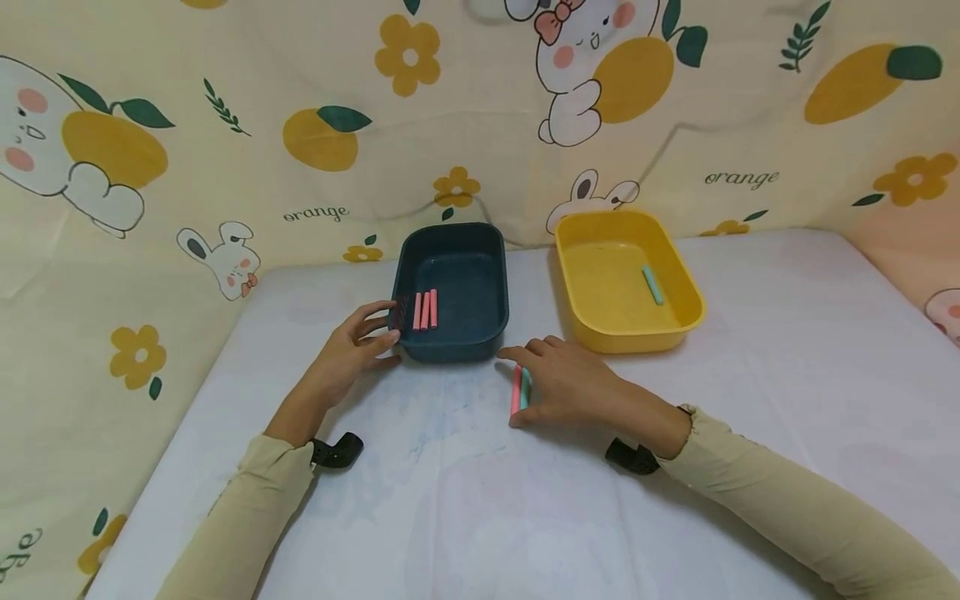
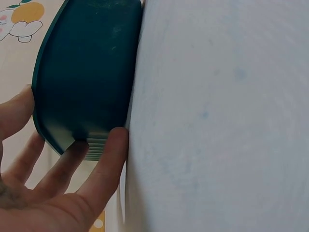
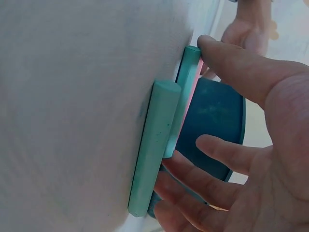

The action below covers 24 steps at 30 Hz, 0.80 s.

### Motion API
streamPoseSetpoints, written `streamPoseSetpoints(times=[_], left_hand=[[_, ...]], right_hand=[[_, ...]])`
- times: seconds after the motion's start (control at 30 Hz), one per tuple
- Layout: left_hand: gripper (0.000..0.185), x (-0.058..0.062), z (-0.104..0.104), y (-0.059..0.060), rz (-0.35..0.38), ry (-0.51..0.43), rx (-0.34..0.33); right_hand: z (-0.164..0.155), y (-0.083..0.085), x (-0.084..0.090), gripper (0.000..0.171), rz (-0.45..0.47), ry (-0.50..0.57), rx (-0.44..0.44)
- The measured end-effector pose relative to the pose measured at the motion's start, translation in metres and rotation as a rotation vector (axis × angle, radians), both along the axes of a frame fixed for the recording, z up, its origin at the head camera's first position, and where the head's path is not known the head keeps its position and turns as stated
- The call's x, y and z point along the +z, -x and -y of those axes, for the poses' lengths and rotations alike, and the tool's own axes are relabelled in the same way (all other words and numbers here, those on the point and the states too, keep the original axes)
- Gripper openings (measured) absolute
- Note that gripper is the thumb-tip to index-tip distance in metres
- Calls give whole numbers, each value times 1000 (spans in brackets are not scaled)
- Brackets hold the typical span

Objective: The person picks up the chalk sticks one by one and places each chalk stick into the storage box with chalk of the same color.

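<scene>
- Keep dark blue tray (image 1: 480,292) steady on table (image 1: 480,500): left hand (image 1: 352,354) fingers curl round its near corner.
- Spread right hand (image 1: 570,383) fingers relaxed over chalk sticks (image 1: 520,389) on table, just before the tray.
- Pinch only pink stick (image 1: 515,390), leaving teal ones (image 3: 157,145).

Legible text is confined to the printed backdrop cloth (image 1: 480,125) hanging behind the counter (image 1: 480,500). The word "orange", in dark cursive lowercase, stands on the cloth at left of centre (image 1: 316,213), below a printed orange fruit. The same word "orange" appears again at the right (image 1: 741,178), above the far edge of the counter. A partial cursive print shows at the lower left edge of the cloth (image 1: 17,552), but it is cut off and cannot be read with certainty. No lettering, brand, number or label is readable on the dark blue tray (image 1: 452,292), the yellow tray (image 1: 626,279), or the chalk sticks (image 1: 519,389).
</scene>
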<state>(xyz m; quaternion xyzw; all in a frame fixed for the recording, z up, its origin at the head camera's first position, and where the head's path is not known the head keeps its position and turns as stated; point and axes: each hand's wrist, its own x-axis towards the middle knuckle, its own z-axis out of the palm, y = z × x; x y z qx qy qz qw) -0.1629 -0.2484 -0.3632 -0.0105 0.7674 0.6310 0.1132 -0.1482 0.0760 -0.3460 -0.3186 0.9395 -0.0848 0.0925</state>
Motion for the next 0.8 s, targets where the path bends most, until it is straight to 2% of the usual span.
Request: streamPoseSetpoints(times=[0.27, 0.47, 0.8], left_hand=[[59, 0, -1, -1, -11, -3, 6], [59, 0, 0, -2, -10, -18, 2], [60, 1, 4, 1, 29, -118, -27]], right_hand=[[-2, 0, 3, 88, -35, 48, 27], [-3, 0, 5, 90, -19, 78, 28], [-3, 0, 12, 91, -13, 91, 26]])
